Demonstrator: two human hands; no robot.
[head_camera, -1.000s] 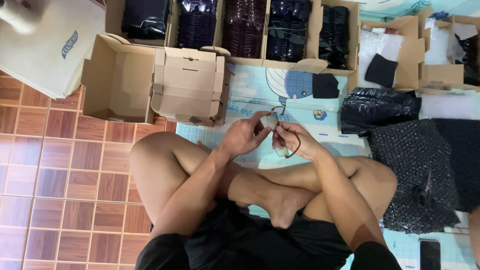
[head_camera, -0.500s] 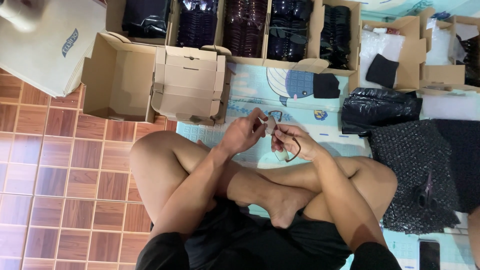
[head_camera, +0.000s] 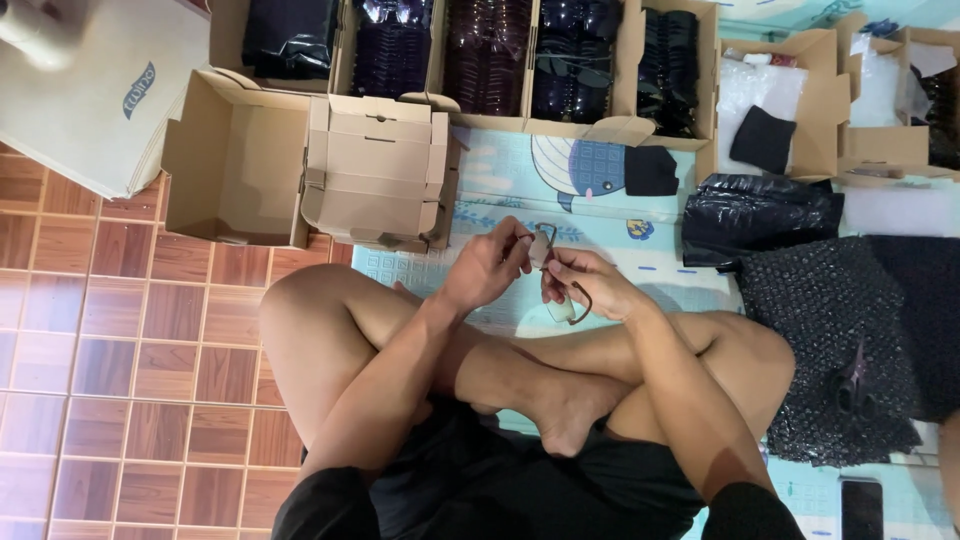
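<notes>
I sit cross-legged on a pale blue patterned mat (head_camera: 520, 190). Both hands meet above my shins on a pair of eyeglasses (head_camera: 556, 282) with a thin dark frame. My left hand (head_camera: 488, 265) pinches the upper part of the glasses near one lens. My right hand (head_camera: 585, 283) grips the lower side, where the frame and a temple arm curve out below the fingers. The lenses look clear and stand roughly on edge between the two hands.
An open cardboard box (head_camera: 235, 160) and a folded smaller carton (head_camera: 378, 165) stand ahead on the left. Boxes of dark wrapped items (head_camera: 490, 50) line the far edge. Black bubble wrap (head_camera: 850, 330), a black bag (head_camera: 760, 210) and a phone (head_camera: 862, 508) lie to the right.
Both hands have kept hold of the glasses and barely shifted; the glasses have turned slightly between the fingers.
</notes>
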